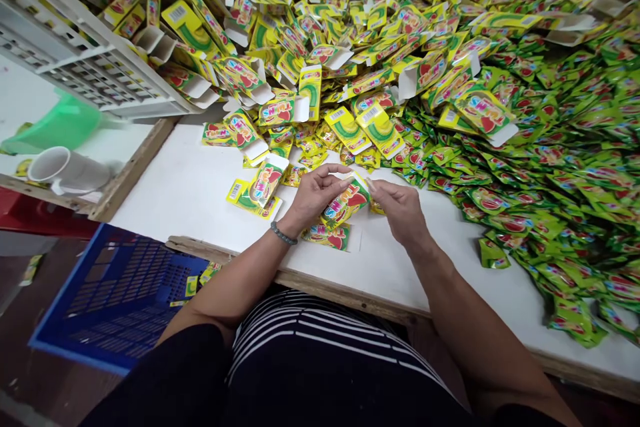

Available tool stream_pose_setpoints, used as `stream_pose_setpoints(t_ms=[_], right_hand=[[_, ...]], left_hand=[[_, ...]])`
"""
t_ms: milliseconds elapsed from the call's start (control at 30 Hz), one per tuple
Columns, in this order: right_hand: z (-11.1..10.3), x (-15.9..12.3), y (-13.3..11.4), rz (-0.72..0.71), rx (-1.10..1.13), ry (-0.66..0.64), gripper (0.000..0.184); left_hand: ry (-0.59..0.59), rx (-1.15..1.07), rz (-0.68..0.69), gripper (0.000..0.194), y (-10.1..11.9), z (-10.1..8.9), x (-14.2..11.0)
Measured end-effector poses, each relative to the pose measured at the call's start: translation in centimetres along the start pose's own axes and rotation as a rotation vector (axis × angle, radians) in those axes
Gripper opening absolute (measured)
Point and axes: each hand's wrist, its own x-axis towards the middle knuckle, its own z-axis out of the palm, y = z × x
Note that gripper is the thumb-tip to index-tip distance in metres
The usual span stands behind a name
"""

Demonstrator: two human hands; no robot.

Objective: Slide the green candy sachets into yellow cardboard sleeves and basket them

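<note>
A small yellow and green candy box [345, 205] with a watermelon print is held up over the white table. My left hand [320, 195] grips it from the left, thumb across its upper edge. At the upper right corner, my right hand [399, 208] pinches the box's end, fingertips pressed together; whether anything else is between them is hidden. Just beneath lies another candy box [327, 237] with its white end flap out. Left of my hands, one box [269, 180] rests on top of another, and yellow sachets [293, 175] lie behind.
A large heap of open candy boxes [310, 47] covers the back of the table [175, 173]. Green sachets [530, 173] are piled at right. A white crate [100, 47], mug [70, 169] and green scoop-like container [60, 123] stand at left. Below is a blue crate [110, 307] with several boxes.
</note>
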Motion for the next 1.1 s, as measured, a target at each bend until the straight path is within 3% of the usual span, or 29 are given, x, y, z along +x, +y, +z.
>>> stream_pose_setpoints(t_ms=[133,400,500,600,667,800,833,900,967,1033,1100], right_hand=[[0.3,-0.3,-0.4,-0.203,-0.152,-0.006,0.031],[2.2,-0.8,-0.2,-0.221,-0.223,-0.012,0.048],[2.0,-0.6,0.0,-0.151,-0.177,-0.044,0.049],[-0.1,-0.1,0.3,0.030,0.005,-0.114,0.051],[-2.0,0.1,0.4,0.165,0.111,-0.222,0.050],[-4.8,-0.2,0.5,0.351,0.120,-0.703,0.045],[-5.1,-0.2,0.7,0.351,0.087,-0.752,0.044],[-5.5,-0.2,1.5,0.309,-0.066,-0.627,0.040],[-5.6,0.1,2.5,0.254,-0.324,-0.318,0.035],[-5.5,0.4,3.7,0.193,-0.564,-0.063,0.035],[-5.0,0.6,4.6,0.147,-0.650,0.036,0.038]], left_hand=[[0.006,0.001,-0.028,0.058,0.3,-0.3,-0.1],[-0.043,0.048,-0.016,0.063,0.5,0.0,-0.3],[-0.049,0.079,-0.029,0.063,0.6,-0.2,-0.2],[-0.094,0.187,-0.032,0.059,1.0,-0.9,-0.1],[-0.174,0.370,-0.027,0.056,1.4,-1.6,-0.1],[-0.476,1.056,-0.020,0.057,1.4,-2.6,-0.6],[-0.529,1.196,-0.010,0.056,1.3,-2.6,-0.8],[-0.555,1.349,0.016,0.049,1.1,-2.6,-1.0],[-0.503,1.373,0.034,0.044,0.8,-2.6,-1.0],[-0.374,1.335,0.035,0.040,0.7,-2.7,-0.6],[-0.188,1.266,0.016,0.037,0.5,-2.9,-0.1]])
